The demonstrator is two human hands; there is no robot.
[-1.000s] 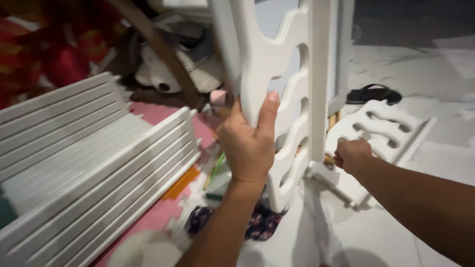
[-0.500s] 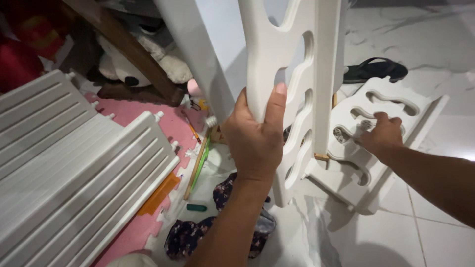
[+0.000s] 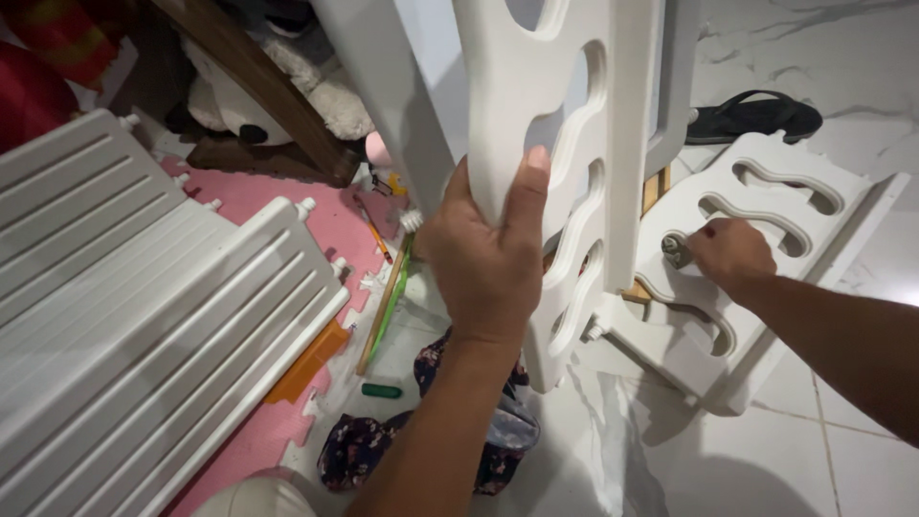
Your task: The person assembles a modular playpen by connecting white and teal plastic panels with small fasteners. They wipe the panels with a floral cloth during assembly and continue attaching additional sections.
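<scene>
My left hand (image 3: 488, 263) is wrapped around the edge of an upright white panel (image 3: 536, 115), thumb on the near side and fingers (image 3: 529, 187) laid flat along its face. This grip keeps the panel standing; its lower end sits on the floor (image 3: 766, 450), just beside a second panel.

My right hand (image 3: 732, 258) is closed around a small grey knob (image 3: 673, 251) on the second panel (image 3: 785, 206), pinching it between thumb and fingers. That panel lies tilted on the floor, its near edge meeting the foot of the upright one, so the knob sits close to where the two join.

With one hand steadying and the other on the fitting, neither panel can shift.

To the left, two slatted white panels (image 3: 144, 316) lie flat, overlapping, on a pink foam mat (image 3: 287, 201). Between them and my left arm lie an orange piece (image 3: 308, 362), a green marker (image 3: 381, 391) and a dark floral pouch (image 3: 364, 445). A black sandal (image 3: 756, 117) rests on the tiles beyond the tilted panel.
</scene>
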